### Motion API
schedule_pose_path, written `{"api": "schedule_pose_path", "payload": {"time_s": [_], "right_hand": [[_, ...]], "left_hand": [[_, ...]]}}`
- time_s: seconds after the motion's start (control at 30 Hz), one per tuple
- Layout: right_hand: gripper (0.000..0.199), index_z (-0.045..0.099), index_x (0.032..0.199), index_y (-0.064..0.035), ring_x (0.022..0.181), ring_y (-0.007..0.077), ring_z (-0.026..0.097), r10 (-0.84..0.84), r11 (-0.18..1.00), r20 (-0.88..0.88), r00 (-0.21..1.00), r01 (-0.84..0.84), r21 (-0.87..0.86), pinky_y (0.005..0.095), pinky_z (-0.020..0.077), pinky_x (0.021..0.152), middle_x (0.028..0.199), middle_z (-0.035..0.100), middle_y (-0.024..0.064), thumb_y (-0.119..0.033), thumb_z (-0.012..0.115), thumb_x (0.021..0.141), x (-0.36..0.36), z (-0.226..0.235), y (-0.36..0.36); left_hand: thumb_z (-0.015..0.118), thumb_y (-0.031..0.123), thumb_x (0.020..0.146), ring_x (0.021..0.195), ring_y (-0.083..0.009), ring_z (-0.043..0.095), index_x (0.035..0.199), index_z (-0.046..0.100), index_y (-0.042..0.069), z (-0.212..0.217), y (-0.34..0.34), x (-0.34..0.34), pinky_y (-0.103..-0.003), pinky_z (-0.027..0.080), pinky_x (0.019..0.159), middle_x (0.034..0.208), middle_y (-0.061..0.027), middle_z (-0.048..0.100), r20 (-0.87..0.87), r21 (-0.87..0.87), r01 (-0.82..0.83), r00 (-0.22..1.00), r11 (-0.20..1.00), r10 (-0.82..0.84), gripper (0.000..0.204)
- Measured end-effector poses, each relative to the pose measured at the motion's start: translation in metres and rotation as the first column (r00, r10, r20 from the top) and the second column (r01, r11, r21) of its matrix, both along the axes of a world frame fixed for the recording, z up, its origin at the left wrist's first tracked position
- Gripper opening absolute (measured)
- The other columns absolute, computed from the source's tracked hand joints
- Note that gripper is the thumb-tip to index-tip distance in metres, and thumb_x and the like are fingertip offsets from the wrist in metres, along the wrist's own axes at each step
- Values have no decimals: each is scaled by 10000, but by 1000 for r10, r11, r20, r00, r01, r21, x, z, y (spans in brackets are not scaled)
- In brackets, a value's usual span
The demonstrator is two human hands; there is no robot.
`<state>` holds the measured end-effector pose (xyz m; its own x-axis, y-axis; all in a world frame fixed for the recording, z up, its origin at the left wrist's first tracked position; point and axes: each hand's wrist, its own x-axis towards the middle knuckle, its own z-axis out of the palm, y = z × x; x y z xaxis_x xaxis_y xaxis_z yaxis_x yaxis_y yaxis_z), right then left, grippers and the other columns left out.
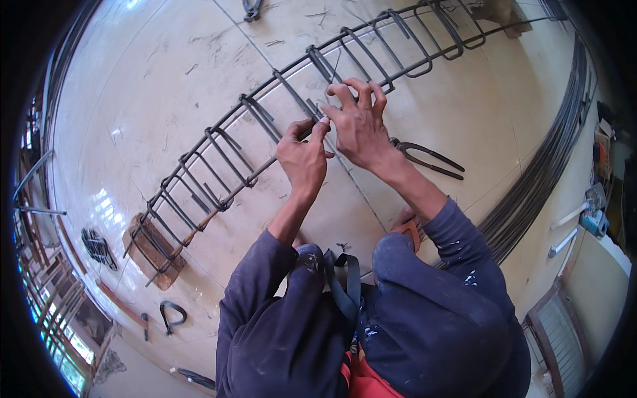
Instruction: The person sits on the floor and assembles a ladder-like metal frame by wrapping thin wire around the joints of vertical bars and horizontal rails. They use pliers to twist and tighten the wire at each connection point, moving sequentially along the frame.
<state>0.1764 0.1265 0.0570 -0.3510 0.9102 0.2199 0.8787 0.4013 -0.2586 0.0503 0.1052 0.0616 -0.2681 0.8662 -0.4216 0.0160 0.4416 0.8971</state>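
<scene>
Broadly, pale tiled floor (464,113) spreads around me, and across it, just beyond my knees, the cage (292,91) of dark rods and bent stirrups runs slantwise, from lower left to upper right. A long bundle of rods (531,192) curves down my right side, well apart from my hands. Under the cage's left end sits a rough brown block (174,268); another block (501,16) is by its far right part.

Both my hands are at the middle of the cage, close together, fingertips nearly meeting over its near side. My left hand (302,156) has thumb and forefinger drawn in by the bars; my right hand (361,129) arches over from the other side, three fingers raised and bent. The fingers hide the spot, so I can't tell whether either is clamped on a bar or something thinner.

Pincers (434,153) lie on the floor just beside my right wrist, handles pointing away to the right. Smaller pliers (251,11) lie beyond the cage, at the top edge, and thin wire scraps (192,68) dot the tiles nearby.
</scene>
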Motion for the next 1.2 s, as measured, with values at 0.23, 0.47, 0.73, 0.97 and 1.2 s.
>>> {"api": "schedule_pose_path", "payload": {"time_s": [0.23,0.47,0.73,0.97,1.2], "right_hand": [[571,472,1367,-70,1008,300,539,-193,978,-307,932,160,-132,440,388,889,1053,574,129,-5,521,801,17,-47,-73],[737,231,1505,-265,802,414,636,-204,866,-220,954,71,-494,485,532,652,1063,631,187,-53,480,845,7,-41,-27],[658,409,1437,-264,807,349,634,-96,966,-276,956,22,-259,483,523,673,876,615,160,-75,501,813,11,-44,-16],[397,602,1180,-75,911,297,564,-268,959,-306,914,223,-174,440,415,766,905,558,135,-142,562,791,-12,-39,-51],[301,603,1139,-13,1102,262,552,-1,1000,-274,962,1,0,404,436,847,1250,575,127,-86,530,856,3,-51,-43]], "left_hand": [[725,216,844,534,-119,599,981,638,-110,8,3,6,-245,531,451,850,-145,688,-6,-7,8,1000,1000,-8,364],[718,214,848,515,-119,589,989,632,-120,3,0,4,-251,533,457,849,-155,678,-16,12,10,1000,1000,-9,373],[726,218,841,524,-124,591,990,643,-112,4,6,5,-255,524,454,855,-155,676,3,52,-17,1000,999,17,372],[732,196,848,589,-116,616,1018,646,-109,-11,-9,6,-245,513,464,798,-139,679,-32,60,-57,998,997,59,360],[699,185,885,552,-109,600,1063,612,-117,-17,-14,11,-238,498,445,824,-158,673,-70,162,-80,993,983,92,362]]}}
